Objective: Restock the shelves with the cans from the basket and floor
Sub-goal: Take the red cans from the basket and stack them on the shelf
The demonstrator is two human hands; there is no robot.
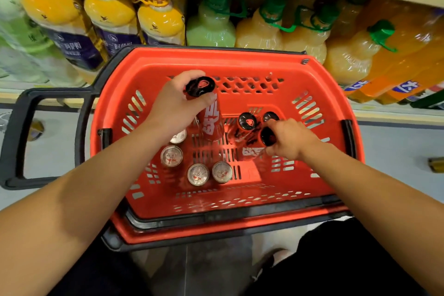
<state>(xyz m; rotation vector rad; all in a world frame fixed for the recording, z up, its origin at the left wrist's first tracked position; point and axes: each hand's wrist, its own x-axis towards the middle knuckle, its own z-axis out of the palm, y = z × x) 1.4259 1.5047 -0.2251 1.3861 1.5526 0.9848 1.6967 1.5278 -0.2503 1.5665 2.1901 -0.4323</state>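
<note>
- Two bare hands reach down into a red plastic basket (319, 84) whose walls and floor are pierced with slots and diamond-shaped holes, with a black rim and a black loop handle (16, 137) off to the left.
- Left hand (177, 103) grips a tall, slim red can (210, 113) near its black top, fingers and thumb curled round the cylinder; the can is raised above the basket floor and tilted.
- Right hand (292, 139) closes its fingers round another black-topped red can (266, 138), low in the right half of the basket.
- Just beyond that one stand two more black-topped cans (247, 121), close together.
- Four cans with shiny silver lids (198, 174) stand upright in the left half, their round tops and pull tabs facing up; one is partly hidden beneath the left wrist.
- Behind the basket, a low shelf (396, 115) carries big bulbous plastic bottles: yellow drinks with orange caps (110, 12), pale green and cloudy yellow ones with green caps (259, 31), and orange soda (408, 60) at the right.
- Grey smooth floor (396, 146) lies on both sides.
</note>
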